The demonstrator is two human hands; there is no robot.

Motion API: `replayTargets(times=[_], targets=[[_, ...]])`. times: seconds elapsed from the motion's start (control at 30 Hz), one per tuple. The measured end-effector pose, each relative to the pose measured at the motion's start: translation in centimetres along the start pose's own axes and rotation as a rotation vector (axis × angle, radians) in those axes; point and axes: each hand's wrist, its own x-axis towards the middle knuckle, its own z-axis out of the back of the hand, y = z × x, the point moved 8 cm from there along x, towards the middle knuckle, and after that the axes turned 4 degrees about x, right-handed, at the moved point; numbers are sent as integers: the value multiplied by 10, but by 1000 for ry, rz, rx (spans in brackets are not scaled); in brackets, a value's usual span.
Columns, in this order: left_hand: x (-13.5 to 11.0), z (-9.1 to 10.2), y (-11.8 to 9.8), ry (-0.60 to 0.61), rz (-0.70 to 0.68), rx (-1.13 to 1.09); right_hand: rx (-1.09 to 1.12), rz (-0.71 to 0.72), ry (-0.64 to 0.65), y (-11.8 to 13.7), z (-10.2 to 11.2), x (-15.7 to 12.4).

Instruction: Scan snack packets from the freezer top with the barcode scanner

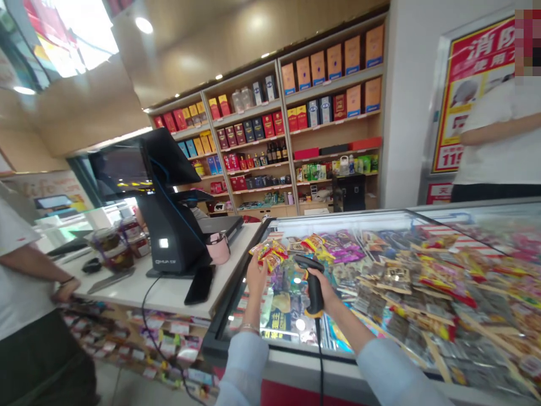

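Note:
My left hand (256, 276) is closed on a small red-and-yellow snack packet (270, 255), held up over the left end of a glass-topped display case (270, 352). In my right hand (323, 290) is a black-and-yellow barcode scanner (315, 293), gripped by its handle. The scanner's head points left towards the packet, a short gap apart from it, and its cable hangs down over the case's front edge. Beyond my hands lie purple packets (344, 251) and another red-and-yellow packet (315, 243). The print on the held packet is too small to read.
Left of the case is a white counter (169, 304) with a cash register (171, 225), a black phone (200, 285) and a pink cup (218, 248). Many snack packets (448, 276) fill the case's right. One person (29, 282) stands at left, another (502, 135) at right.

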Motion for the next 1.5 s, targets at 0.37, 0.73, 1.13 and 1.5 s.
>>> replayTargets(times=[0.37,0.73,1.13,1.5], targets=[[-4,-43,11,114,-186,665,-11,-79,-22,-15,-6,-4],[-14,-34,15,154,-52,765,-16,-60,-49,-15,-4,-3],[-18,-4,-9,-177,-171,233,67,-62,25,-15,-10,-8],[-20,-1,-19,-171,-221,177,49,-45,64,-17,-10,-8]])
